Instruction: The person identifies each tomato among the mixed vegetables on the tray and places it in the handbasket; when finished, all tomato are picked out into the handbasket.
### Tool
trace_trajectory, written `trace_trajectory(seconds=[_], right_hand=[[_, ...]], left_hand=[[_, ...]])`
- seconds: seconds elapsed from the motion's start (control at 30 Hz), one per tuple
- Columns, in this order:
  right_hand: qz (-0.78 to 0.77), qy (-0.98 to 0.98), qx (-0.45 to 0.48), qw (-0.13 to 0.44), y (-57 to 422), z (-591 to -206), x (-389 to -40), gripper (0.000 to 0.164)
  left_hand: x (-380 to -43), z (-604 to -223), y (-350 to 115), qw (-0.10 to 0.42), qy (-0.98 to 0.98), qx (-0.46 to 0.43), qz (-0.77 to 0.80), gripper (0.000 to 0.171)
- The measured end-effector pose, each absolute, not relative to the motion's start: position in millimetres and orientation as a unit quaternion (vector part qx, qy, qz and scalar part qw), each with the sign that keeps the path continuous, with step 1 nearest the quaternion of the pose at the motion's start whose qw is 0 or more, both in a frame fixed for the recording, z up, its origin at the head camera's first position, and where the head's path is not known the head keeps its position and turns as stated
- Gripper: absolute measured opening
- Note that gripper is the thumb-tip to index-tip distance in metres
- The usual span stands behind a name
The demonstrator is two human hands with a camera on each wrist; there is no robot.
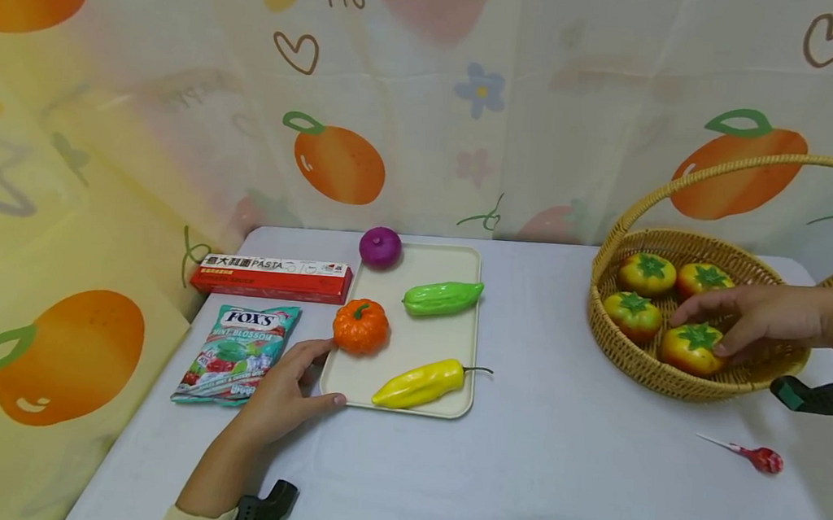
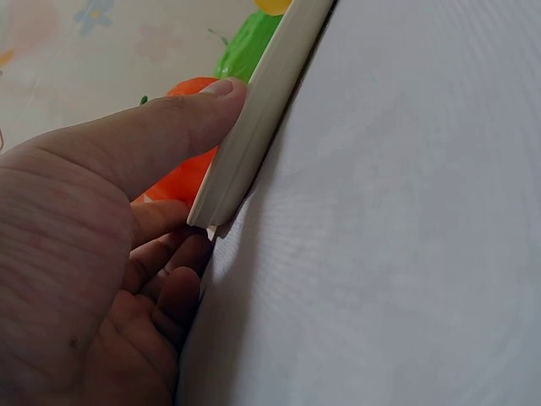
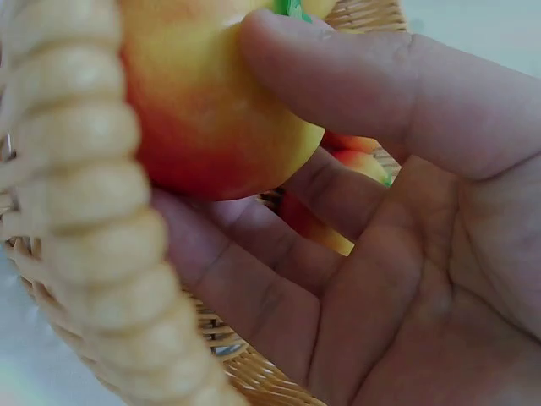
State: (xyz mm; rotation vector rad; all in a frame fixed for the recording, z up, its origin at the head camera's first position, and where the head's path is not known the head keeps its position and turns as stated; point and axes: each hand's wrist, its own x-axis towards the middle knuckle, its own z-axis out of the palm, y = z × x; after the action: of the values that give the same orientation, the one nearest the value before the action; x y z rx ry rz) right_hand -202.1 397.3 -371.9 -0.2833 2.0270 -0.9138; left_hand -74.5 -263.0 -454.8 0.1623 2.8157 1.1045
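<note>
My left hand holds the near left corner of a cream tray. In the left wrist view the thumb lies against the rim, with other fingers curled at the corner. On the tray are an orange pumpkin, a green bumpy vegetable, a yellow pepper and, at the far left corner, a purple onion. Inside a wicker basket, my right hand grips a red-yellow tomato, thumb on one side and fingers curled beneath. Three similar tomatoes lie beside it.
Left of the tray lie a red pasta box and a green FOX'S candy bag. A lollipop lies in front of the basket. The basket's tall handle arches above it. A printed curtain hangs behind the white table.
</note>
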Motion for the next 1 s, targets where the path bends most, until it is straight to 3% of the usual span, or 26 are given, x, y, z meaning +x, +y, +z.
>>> trace_trajectory(seconds=[1.0], right_hand=[[-0.356, 0.828, -0.137, 0.412, 406, -356, -201, 0.062]], left_hand=[[-75, -452, -264, 0.062, 0.925, 0.059, 0.37, 0.088]])
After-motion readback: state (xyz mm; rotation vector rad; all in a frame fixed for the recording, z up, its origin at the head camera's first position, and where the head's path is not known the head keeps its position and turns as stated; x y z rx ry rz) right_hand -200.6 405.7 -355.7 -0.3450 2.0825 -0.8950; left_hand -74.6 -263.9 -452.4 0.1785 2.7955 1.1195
